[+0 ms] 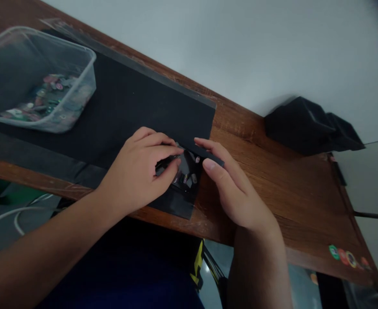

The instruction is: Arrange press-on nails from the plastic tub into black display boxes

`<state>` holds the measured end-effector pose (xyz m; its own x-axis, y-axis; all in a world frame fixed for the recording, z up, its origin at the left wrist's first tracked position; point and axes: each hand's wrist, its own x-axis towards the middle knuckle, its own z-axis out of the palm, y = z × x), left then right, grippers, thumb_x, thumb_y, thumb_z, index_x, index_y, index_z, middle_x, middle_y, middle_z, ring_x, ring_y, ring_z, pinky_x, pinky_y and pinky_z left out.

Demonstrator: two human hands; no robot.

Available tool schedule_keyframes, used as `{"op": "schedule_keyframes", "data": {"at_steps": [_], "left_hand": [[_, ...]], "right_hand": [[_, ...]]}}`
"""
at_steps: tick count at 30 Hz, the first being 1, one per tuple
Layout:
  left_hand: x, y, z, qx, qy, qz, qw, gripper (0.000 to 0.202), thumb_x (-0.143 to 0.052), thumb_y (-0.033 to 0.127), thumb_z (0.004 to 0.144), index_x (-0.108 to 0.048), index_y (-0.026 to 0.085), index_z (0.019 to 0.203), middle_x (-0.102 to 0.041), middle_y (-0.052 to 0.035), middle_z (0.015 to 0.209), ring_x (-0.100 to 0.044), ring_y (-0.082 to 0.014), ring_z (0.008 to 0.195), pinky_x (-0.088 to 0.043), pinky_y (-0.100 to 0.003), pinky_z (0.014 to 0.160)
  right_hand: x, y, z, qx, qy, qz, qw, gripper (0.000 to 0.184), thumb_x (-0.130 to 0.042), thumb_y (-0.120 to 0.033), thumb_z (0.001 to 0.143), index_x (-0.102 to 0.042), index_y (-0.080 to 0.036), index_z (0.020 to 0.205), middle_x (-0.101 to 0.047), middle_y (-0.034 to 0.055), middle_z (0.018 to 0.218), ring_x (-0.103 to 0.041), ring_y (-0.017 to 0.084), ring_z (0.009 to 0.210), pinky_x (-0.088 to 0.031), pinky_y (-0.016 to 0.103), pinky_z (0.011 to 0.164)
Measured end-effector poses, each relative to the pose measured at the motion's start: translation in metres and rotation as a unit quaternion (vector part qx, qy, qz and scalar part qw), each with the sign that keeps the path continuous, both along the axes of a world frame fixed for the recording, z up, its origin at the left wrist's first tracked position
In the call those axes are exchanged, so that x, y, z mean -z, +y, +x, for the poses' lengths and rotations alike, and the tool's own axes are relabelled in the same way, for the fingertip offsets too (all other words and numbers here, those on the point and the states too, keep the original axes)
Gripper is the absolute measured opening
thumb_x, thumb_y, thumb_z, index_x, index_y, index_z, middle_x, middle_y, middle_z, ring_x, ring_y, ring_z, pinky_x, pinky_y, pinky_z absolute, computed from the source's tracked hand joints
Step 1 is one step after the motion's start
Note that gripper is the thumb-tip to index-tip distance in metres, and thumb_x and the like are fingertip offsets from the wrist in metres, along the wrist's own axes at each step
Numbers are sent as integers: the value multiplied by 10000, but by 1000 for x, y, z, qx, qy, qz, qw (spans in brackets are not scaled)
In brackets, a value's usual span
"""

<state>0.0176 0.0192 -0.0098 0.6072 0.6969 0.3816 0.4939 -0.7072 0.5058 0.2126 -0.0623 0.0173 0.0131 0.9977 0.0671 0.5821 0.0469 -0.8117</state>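
Note:
My left hand (140,171) rests on the black mat (127,107) with its fingers curled in a pinch over a small dark object (187,174) that has several pale buttons or studs. What exactly the fingers grip is hidden. My right hand (230,184) lies beside it on the right, thumb and forefinger closed on the object's far right edge, near the corner of the mat. Both hands touch the same small piece at the front of the wooden table (288,189).
A clear plastic tub (37,77) holding several small coloured round pieces stands on the mat at the far left. A black box-like shape (308,124) sits against the wall at the back right. Round stickers (346,256) mark the table's near right edge.

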Motion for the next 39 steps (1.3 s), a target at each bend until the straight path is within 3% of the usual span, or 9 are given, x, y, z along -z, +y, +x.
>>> {"op": "schedule_keyframes", "data": {"at_steps": [5,11,18,25,29,32,35,39], "left_hand": [[1,1,-14,-44,-20,-11,999,259,-595,325,936,-736,231,1132,-713,-84,1115,-591,-300,1100,-507,-493,971],[6,5,-25,-22,36,-29,999,349,-627,404,921,-698,260,1230,-704,-82,1217,-572,-335,1162,-497,-526,969],[7,6,-22,4,47,-35,998,387,-586,398,945,-671,278,1302,-705,-79,1268,-572,-342,1193,-468,-557,995],[9,4,-20,-1,94,-16,995,492,-502,380,975,-562,219,1435,-627,-122,1380,-514,-360,1266,-437,-544,990],[9,1,-17,4,121,2,993,503,-455,392,996,-549,194,1449,-599,-141,1396,-494,-373,1263,-434,-536,963],[9,0,-16,3,120,10,993,503,-454,396,998,-548,195,1449,-601,-142,1389,-493,-369,1253,-430,-532,965],[9,-1,-16,4,114,15,993,515,-462,390,998,-526,195,1470,-604,-142,1382,-497,-360,1243,-427,-521,970],[8,-1,-16,7,105,9,994,499,-471,375,1000,-523,242,1478,-616,-126,1359,-512,-347,1222,-438,-507,946]], "right_hand": [[3,0,1,17,8,2,1000,449,-484,-516,1022,-539,-303,1414,-570,46,1464,-506,263,1368,-352,503,1189],[8,4,0,54,-13,83,995,425,-508,-427,1010,-529,-284,1409,-551,63,1464,-487,265,1360,-372,503,1172],[10,14,-4,127,-22,164,978,278,-579,-402,988,-626,-253,1218,-686,64,1178,-656,226,1071,-516,421,998],[22,34,-4,227,15,194,954,281,-634,-451,940,-592,-244,1125,-679,51,1037,-665,194,947,-547,354,853],[19,33,-4,310,-30,257,915,257,-738,-385,846,-521,-248,865,-579,3,845,-597,169,787,-516,326,751],[14,22,-6,347,-89,261,896,464,-740,-367,848,-358,-252,613,-376,-50,614,-432,127,576,-434,292,598],[11,13,-12,297,-116,210,924,528,-696,-387,888,-356,-234,513,-321,-58,503,-345,102,473,-321,275,484],[13,13,-18,172,-151,169,959,316,-706,-396,876,-659,-214,622,-465,-50,487,-440,102,461,-334,269,487]]}}
